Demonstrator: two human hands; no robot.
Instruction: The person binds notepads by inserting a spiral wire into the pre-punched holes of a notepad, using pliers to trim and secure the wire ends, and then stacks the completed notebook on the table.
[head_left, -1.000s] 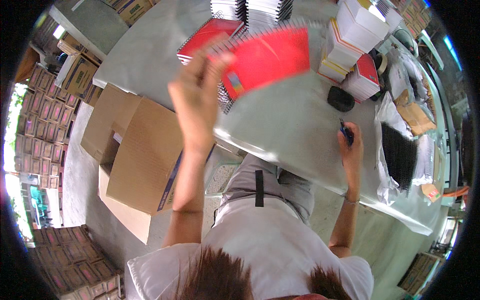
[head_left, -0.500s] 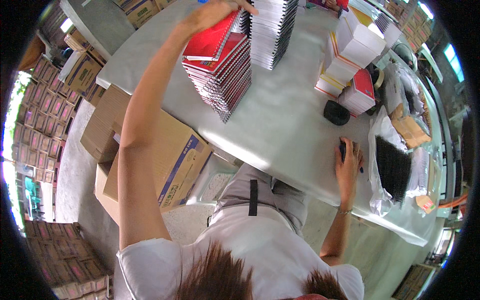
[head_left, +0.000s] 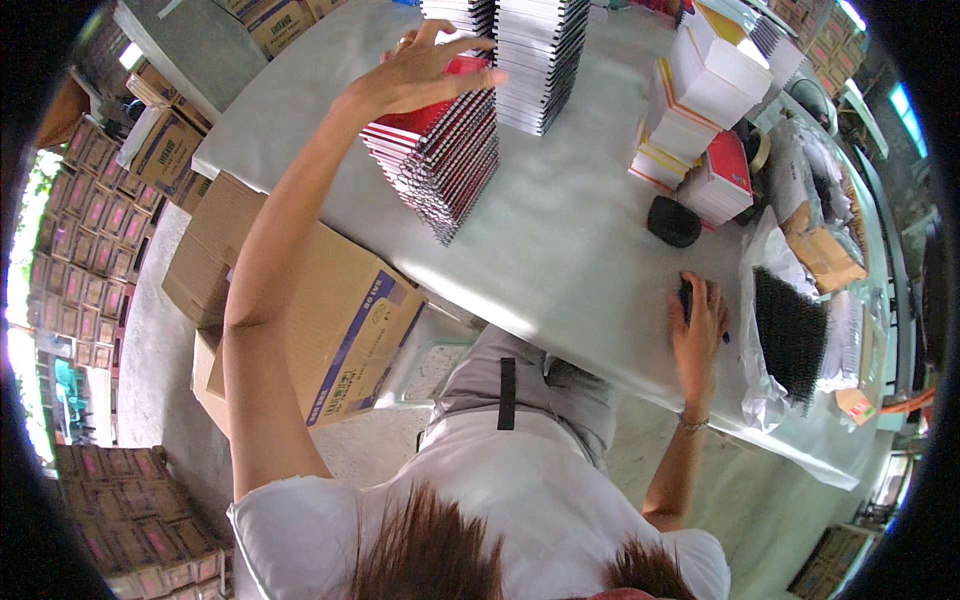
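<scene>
While the left hand (head_left: 425, 70) is reaching far out across the grey worktop (head_left: 570, 240), it is lying flat with its fingers spread wide on the top red notebook (head_left: 425, 118) of a tall stack of spiral notebooks (head_left: 440, 165); it is pressing on the cover rather than gripping it. That stack is sitting well ahead of the person and to their left, leaning a little, with its long edge and wire spirals running away from the body toward the far rim. The left arm is therefore the one on it, while the right hand (head_left: 698, 325) is staying well apart, resting near the worktop's close edge with its fingers curled narrowly around a dark blue pen (head_left: 687, 300).

Just beyond the red stack, two more stacks of black-and-white notebooks (head_left: 540, 60) are standing side by side, touching or nearly so. To the right, two piles of white paper pads (head_left: 700, 90) are sitting, with one lower pile topped in red (head_left: 725, 170) beside them. One small black oval object (head_left: 673, 221) is lying between those piles and the right hand. One clear bag of black wire spirals (head_left: 790, 335) is lying just right of that hand. One open cardboard box (head_left: 330, 320) is standing on the floor under the left arm.
</scene>
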